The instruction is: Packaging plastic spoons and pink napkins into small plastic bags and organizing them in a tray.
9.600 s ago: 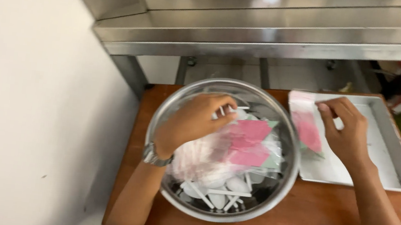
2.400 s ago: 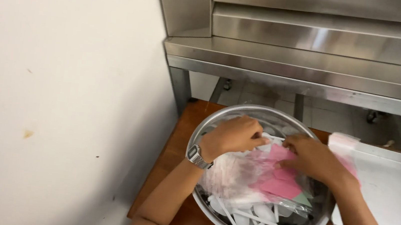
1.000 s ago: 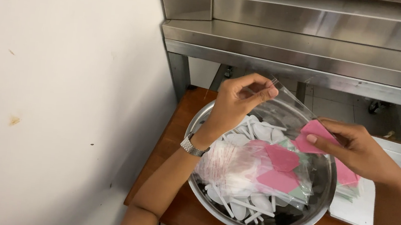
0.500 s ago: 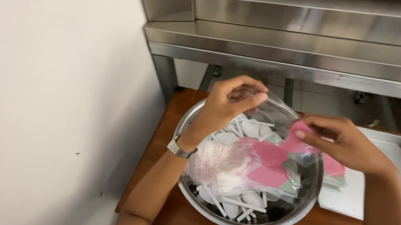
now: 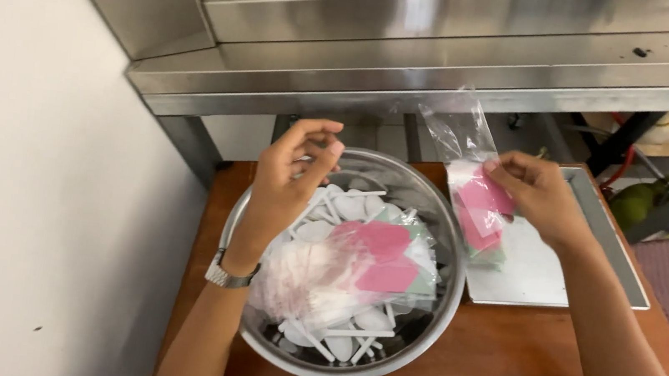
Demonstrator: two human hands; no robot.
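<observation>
On the wooden worktop (image 5: 498, 375), the steel bowl (image 5: 266, 348) still holds spoons and packets. The filled clear bag (image 5: 476, 200) has just moved right, pinched in the right hand (image 5: 539, 195) above the tray (image 5: 605, 244); left hand (image 5: 289, 179) hovers empty, fingers loosely curled.

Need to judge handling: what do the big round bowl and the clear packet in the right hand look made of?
Big round metal bowl: likely stainless steel, with a shiny grey rim that reflects light. Clear packet with pink contents, held by the right hand: thin see-through plastic film, crinkled and glossy; the pink pieces inside look like paper, unsure.
</observation>
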